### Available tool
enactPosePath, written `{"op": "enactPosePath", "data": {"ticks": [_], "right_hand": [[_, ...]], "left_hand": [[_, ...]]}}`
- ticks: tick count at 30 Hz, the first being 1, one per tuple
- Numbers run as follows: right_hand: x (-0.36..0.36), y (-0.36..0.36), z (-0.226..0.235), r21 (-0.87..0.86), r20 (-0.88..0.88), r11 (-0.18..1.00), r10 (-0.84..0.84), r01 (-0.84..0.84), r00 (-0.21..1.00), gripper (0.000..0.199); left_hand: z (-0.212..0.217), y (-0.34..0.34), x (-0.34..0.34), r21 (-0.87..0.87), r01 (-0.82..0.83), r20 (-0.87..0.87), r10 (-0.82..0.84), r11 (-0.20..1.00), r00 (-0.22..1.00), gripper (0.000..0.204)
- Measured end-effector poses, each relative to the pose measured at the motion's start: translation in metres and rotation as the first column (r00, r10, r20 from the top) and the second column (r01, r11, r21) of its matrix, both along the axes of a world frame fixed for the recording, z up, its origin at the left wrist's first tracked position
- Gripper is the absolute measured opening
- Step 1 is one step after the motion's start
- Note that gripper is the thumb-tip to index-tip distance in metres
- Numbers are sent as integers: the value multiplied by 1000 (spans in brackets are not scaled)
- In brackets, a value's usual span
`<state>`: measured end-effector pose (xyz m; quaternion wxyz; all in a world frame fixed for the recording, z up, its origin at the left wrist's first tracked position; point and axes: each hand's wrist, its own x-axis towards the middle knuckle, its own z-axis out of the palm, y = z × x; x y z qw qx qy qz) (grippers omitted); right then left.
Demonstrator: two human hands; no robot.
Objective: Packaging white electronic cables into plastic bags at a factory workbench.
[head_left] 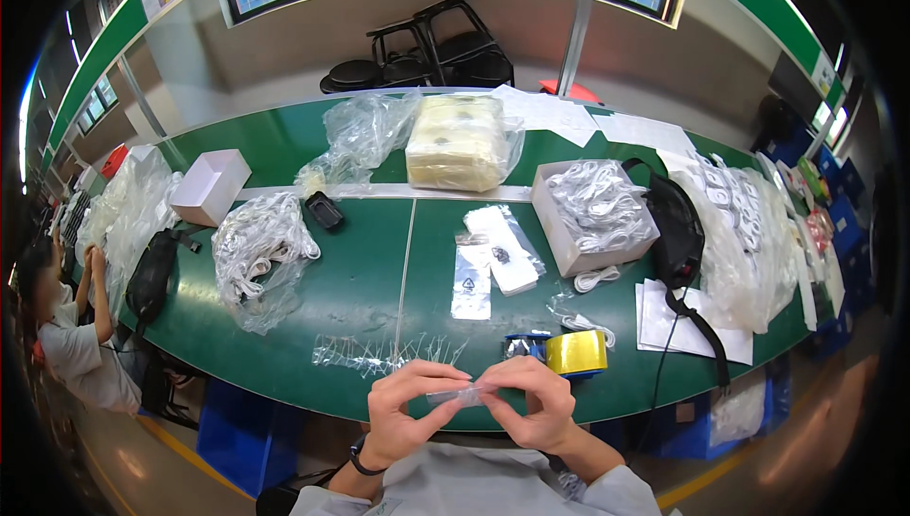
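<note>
Close to my body, at the front edge of the green table [360, 251], both my hands pinch a small clear plastic piece [453, 395], perhaps a little bag. My left hand [403, 412] grips its left end between thumb and fingers. Fingertips of my right hand [536, 404] press on the other end, almost touching the left ones. What lies inside the plastic is too small to make out. Just beyond my right hand stands a roll of yellow tape [578, 353] on a dark holder. Crumpled clear plastic strips [365, 353] lie beyond my left hand.
A box of bundled white cables [597, 208] stands right of flat clear bags [471, 279]. Leftward are a bagged cable pile [261, 251], a black clip-like object [324, 212] and an open white box [211, 188]. Black pouches lie at both sides. Another person [81, 345] sits far left.
</note>
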<state>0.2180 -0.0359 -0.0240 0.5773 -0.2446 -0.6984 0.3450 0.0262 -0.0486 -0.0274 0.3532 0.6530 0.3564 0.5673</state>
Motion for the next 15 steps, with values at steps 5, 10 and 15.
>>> {"op": "enactPosePath", "data": {"ticks": [5,10,15], "right_hand": [[15,9,4,-122,155,992,5,14,988,24],[36,7,-10,-221,99,974,-23,44,995,16],[43,12,2,-267,170,964,38,9,985,14]], "left_hand": [[-2,1,19,-31,-86,-8,86,996,996,16],[-11,9,25,-136,31,50,-24,990,998,14],[-9,10,29,-133,-44,-10,43,990,999,15]]}}
